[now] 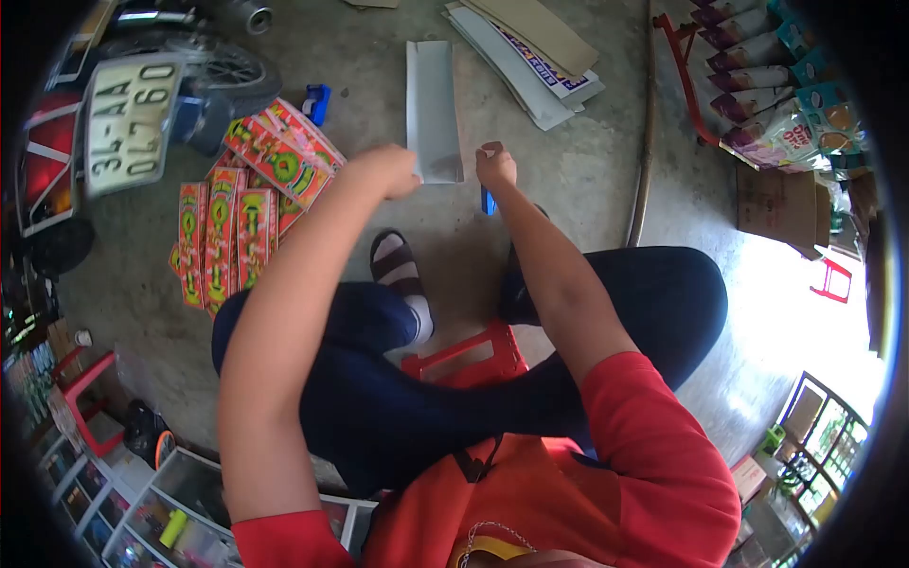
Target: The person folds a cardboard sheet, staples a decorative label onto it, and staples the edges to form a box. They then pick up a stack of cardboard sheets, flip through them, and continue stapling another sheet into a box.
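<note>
Bright light glares off the grey floor [578, 204] near a dark metal grille [822, 433].

Head camera: worn up on the head
Way faced: forward and down, so the floor [587, 180] is seen from above
Red shirt [559, 502]: seen very near, at the bottom
Long grey box [434, 114]: seen farther off, near the top
Edges of the view: bent round, with dark corners

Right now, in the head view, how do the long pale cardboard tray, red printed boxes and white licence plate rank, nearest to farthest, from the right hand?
From the right hand:
1. Long pale cardboard tray, just left
2. Red printed boxes, farther left
3. White licence plate, far left
</note>
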Demonstrator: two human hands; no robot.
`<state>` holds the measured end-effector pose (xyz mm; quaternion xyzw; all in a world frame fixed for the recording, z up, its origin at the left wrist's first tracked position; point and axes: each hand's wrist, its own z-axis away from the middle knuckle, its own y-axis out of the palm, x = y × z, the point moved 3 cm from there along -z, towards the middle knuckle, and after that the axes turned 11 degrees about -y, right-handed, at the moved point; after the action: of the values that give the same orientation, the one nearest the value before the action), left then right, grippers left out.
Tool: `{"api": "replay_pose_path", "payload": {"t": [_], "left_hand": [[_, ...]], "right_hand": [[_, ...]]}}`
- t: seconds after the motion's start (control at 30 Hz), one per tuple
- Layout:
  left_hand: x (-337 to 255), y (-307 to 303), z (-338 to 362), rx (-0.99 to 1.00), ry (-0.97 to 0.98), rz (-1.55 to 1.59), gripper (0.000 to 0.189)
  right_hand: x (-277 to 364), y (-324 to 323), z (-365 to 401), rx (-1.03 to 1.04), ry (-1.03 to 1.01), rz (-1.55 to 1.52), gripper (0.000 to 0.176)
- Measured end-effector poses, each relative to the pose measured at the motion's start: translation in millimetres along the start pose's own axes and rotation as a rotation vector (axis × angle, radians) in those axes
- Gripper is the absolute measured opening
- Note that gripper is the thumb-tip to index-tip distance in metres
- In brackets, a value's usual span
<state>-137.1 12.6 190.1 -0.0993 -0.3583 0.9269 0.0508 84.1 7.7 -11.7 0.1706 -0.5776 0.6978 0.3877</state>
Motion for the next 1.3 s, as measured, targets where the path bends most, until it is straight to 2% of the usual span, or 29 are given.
{"api": "replay_pose_path", "payload": {"t": [0.03,0.13,0.17,0.2,0.3,0.5,0.63,0.67,0.77,0.83,0.9,0.93,1.03,1.07,1.13,1.23,1.3], "left_hand": [[-5.8,13.5,-15.4,0.000,-0.012,-0.107,0.048],[-22.2,44.6,-54.3,-0.119,0.101,0.042,0.042],[-26.4,50.1,-64.7,-0.082,0.118,0.064,0.041],[-32.9,52.1,-71.5,-0.045,0.133,0.089,0.040],[-35.5,68.6,-103.4,-0.030,0.162,0.222,0.037],[-21.9,80.1,-131.5,-0.044,0.102,0.460,0.031],[-15.9,87.9,-152.8,-0.124,0.143,0.745,0.026],[-22.2,80.9,-153.0,-0.008,0.108,0.907,0.029],[-47.2,82.7,-180.7,0.105,0.102,1.377,0.034],[-70.5,76.5,-201.0,0.127,0.108,1.438,0.051],[-95.9,69.1,-223.1,0.065,0.069,1.476,0.062],[-104.6,64.0,-238.7,0.050,0.092,1.490,0.077],[-124.8,54.3,-276.4,0.031,0.013,1.667,0.089],[-127.8,51.9,-286.9,0.067,0.009,1.721,0.102],[-131.4,44.7,-298.1,0.066,-0.033,1.815,0.105],[-132.2,33.4,-312.1,0.084,-0.036,1.891,0.108],[-134.6,29.0,-318.9,0.100,-0.040,1.873,0.108]], "right_hand": [[-11.6,2.5,-0.9,-0.014,0.034,-0.036,0.035],[-33.8,6.4,-9.1,-0.139,0.026,0.005,0.031],[-40.0,7.6,-10.8,-0.178,0.032,0.013,0.030],[-42.6,7.4,-12.3,-0.306,-0.066,-0.009,0.027],[-52.3,3.4,-17.0,-0.311,-0.099,-0.074,0.028],[-38.6,-30.6,-28.0,-0.407,-0.250,0.074,0.036],[-48.4,-70.3,-74.2,-0.614,-0.221,0.217,0.059],[-52.3,-82.2,-89.7,-0.663,-0.203,0.267,0.065],[-60.6,-121.3,-145.9,-0.579,-0.316,0.434,0.072],[-58.4,-148.2,-192.6,-0.484,-0.389,0.537,0.074],[-70.6,-168.6,-252.1,-0.346,-0.366,0.550,0.081],[-72.3,-176.7,-276.8,-0.280,-0.359,0.552,0.084],[-69.6,-194.5,-338.4,-0.172,-0.289,0.605,0.099],[-68.3,-198.9,-352.0,-0.154,-0.259,0.628,0.104],[-65.5,-204.2,-373.7,-0.108,-0.189,0.673,0.114],[-69.0,-212.2,-407.4,-0.044,-0.260,0.588,0.125],[-86.6,-209.1,-416.6,0.095,-0.232,0.514,0.125]]}}
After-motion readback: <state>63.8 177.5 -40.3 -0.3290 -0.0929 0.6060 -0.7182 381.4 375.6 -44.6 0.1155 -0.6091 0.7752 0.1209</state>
